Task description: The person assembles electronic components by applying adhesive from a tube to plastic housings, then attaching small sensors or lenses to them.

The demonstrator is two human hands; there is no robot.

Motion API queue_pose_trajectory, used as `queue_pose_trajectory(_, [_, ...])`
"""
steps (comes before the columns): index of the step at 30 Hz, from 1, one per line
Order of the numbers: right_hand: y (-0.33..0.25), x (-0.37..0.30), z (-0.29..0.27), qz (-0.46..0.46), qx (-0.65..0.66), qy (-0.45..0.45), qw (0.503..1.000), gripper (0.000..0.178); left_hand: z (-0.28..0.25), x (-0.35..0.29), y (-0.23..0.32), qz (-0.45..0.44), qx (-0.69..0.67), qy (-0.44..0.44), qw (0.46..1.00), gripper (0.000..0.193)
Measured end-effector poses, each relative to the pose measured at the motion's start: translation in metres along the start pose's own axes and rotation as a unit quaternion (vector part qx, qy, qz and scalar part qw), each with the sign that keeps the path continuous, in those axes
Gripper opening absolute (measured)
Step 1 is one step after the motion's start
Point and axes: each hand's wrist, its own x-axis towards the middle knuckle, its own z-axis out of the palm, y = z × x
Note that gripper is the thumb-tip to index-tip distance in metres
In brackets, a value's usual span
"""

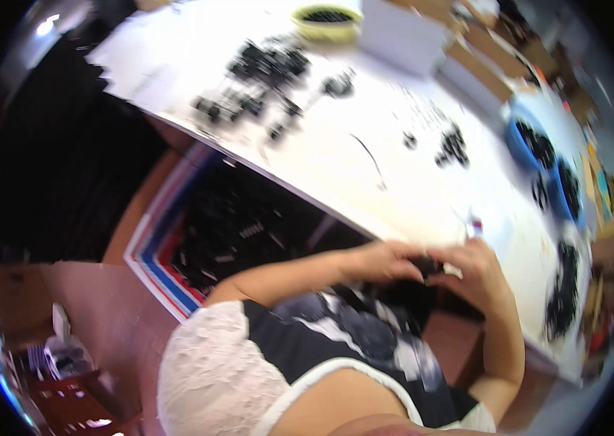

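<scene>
At the table's near edge, both hands meet in front of my body. My left hand is closed, its fingertips pinching a small black part. From the other side my right hand also has its fingers closed on that black part. The part is blurred and mostly covered by fingers, so its exact kind does not show. Just beyond my right hand, a small red-and-white object shows at the fingers; whether it is held or lies on the table I cannot tell.
Black parts with round ends are heaped on the white table. A smaller black cluster, a yellow bowl, blue bowls and a bundle of black strips are around. Below the edge stands a striped box of black pieces.
</scene>
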Motion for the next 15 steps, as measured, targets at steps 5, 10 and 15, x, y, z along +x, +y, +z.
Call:
queue_pose_trajectory(5, [-0.008,-0.004,-0.009,-0.073,0.016,0.027,0.997,0.037,0.010,-0.006,0.035,-0.107,-0.076,-0.076,0.988,0.031])
queue_pose_trajectory(10, [0.000,-0.006,-0.004,-0.054,-0.019,0.053,0.997,0.041,0.007,-0.003,0.022,-0.108,-0.078,-0.060,0.989,0.033])
queue_pose_trajectory(15, [-0.013,-0.001,-0.003,-0.051,-0.099,0.103,0.988,0.045,0.009,-0.012,0.033,-0.192,-0.080,0.025,0.978,0.033])
